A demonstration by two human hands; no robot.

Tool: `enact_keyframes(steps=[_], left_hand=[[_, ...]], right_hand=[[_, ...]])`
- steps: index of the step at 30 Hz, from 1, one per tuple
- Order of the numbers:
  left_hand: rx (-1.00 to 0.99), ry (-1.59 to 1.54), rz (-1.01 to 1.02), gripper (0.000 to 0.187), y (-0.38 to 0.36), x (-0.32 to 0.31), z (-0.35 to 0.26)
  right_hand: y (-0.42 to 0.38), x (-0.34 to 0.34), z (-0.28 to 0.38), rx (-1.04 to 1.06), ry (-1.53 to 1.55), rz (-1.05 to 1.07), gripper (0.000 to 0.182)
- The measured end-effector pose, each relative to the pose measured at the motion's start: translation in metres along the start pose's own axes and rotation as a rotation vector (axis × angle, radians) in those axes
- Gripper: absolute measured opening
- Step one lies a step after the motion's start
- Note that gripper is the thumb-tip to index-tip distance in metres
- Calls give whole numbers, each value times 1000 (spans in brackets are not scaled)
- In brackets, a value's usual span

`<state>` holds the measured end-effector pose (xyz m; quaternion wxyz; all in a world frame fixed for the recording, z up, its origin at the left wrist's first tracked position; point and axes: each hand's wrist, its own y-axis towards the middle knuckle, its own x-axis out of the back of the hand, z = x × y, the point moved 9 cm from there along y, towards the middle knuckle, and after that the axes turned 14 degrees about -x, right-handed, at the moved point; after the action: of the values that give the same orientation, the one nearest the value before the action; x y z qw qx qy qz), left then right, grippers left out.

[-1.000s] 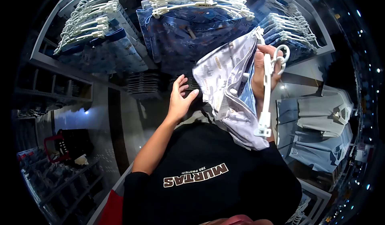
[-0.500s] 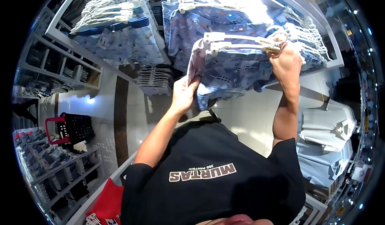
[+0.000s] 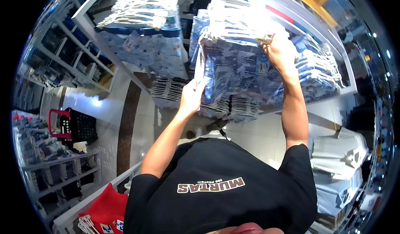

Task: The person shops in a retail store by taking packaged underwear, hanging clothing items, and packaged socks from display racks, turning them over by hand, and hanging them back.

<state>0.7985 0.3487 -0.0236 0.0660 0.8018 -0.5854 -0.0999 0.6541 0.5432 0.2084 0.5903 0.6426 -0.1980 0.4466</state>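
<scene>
My right hand (image 3: 280, 54) is closed round the hook end of a white hanger (image 3: 239, 40) at the front of the middle stack. From it hangs a blue patterned garment (image 3: 237, 69) with a small light-blue tag (image 3: 262, 65). My left hand (image 3: 192, 95) pinches the pale lower side edge of the hanging clothing (image 3: 200, 65). More white hangers (image 3: 227, 15) are packed behind, partly washed out by glare. To the left hangs another stack of light-blue patterned garments (image 3: 146, 50) with dark-blue waistbands.
A white rack frame (image 3: 350, 77) surrounds the stacks. A black basket with a red handle (image 3: 83, 125) stands on the floor at left. Red garments (image 3: 109, 207) lie lower left, folded grey and blue clothes (image 3: 339, 155) at right. More hangers (image 3: 243, 108) hang below.
My right hand has moved up and inward with the hanger, now against the middle stack. The garment hangs straighter. My left hand stays at the edge, slightly lower. The view has shifted.
</scene>
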Motion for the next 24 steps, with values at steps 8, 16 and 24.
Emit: enact_keyframes(steps=[8, 16, 24], left_hand=[[2, 145, -87, 22, -28, 39, 51], [196, 136, -113, 21, -104, 85, 123], [281, 161, -108, 23, -146, 92, 163]], right_hand=[[-7, -47, -8, -7, 17, -5, 37], [-46, 15, 22, -3, 261, -186, 43], [-117, 34, 86, 133, 677, -140, 25]])
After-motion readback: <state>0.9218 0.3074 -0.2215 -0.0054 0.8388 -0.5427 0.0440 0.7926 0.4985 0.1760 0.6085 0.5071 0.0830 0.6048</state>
